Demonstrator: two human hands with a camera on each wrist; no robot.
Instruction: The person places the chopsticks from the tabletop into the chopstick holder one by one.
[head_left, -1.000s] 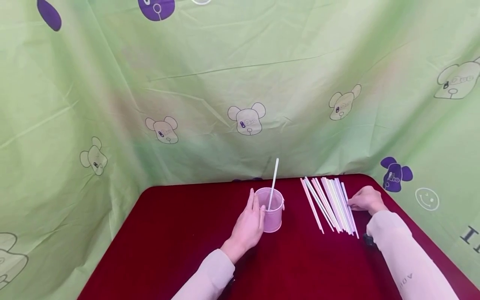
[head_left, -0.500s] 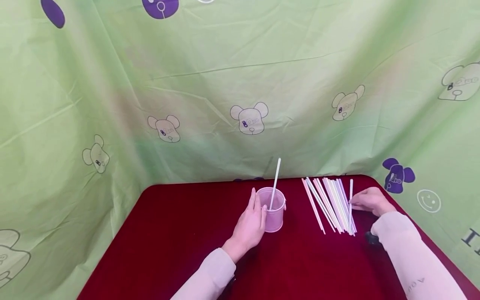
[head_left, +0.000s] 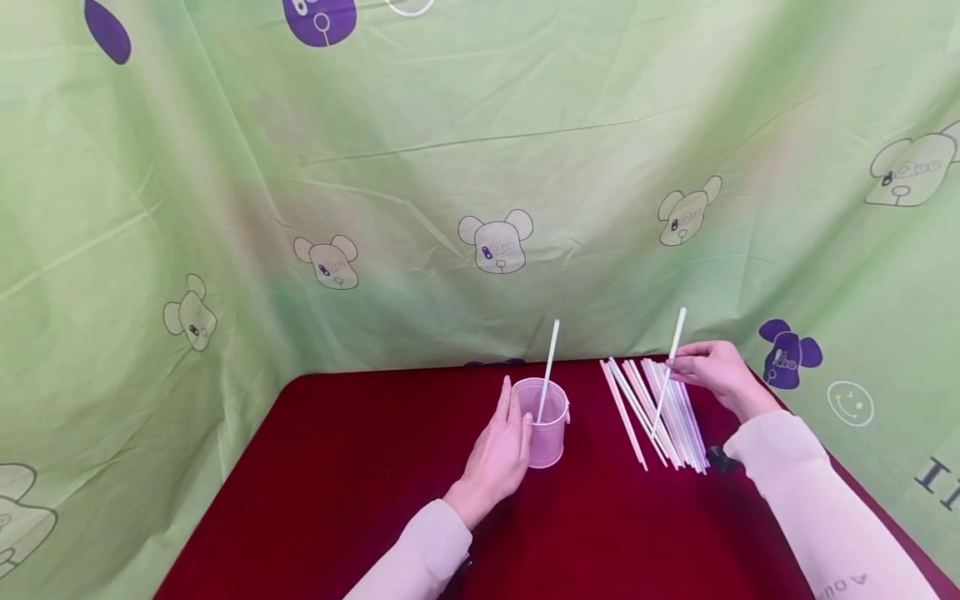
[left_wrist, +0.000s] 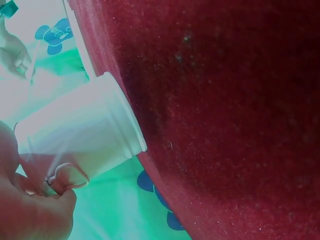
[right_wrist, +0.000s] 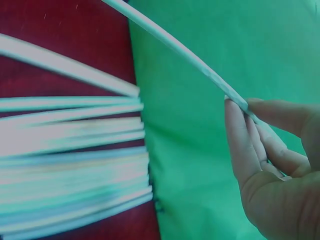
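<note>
A small pink bucket [head_left: 547, 442] stands upright on the red table, one pale straw [head_left: 550, 367] leaning up out of it. My left hand [head_left: 495, 446] holds the bucket's left side, thumb toward the front; in the left wrist view its fingers [left_wrist: 55, 205] touch near the handle loop [left_wrist: 70, 175]. At the right, my right hand [head_left: 716, 371] pinches another pale straw [head_left: 678, 329] near its upper part, tilted above a row of pastel straws [head_left: 660, 417]. The right wrist view shows this straw [right_wrist: 185, 52] between thumb and fingertips.
The dark red cloth [head_left: 360, 500] covers the table. Green printed fabric [head_left: 420, 317] hangs close behind its back edge and along both sides. The loose straws lie side by side near the back right, ends pointing away.
My right hand has lifted a straw from the right end of the row and moved it up and left, tilting its top rightward. My left hand and the bucket stay in place.
</note>
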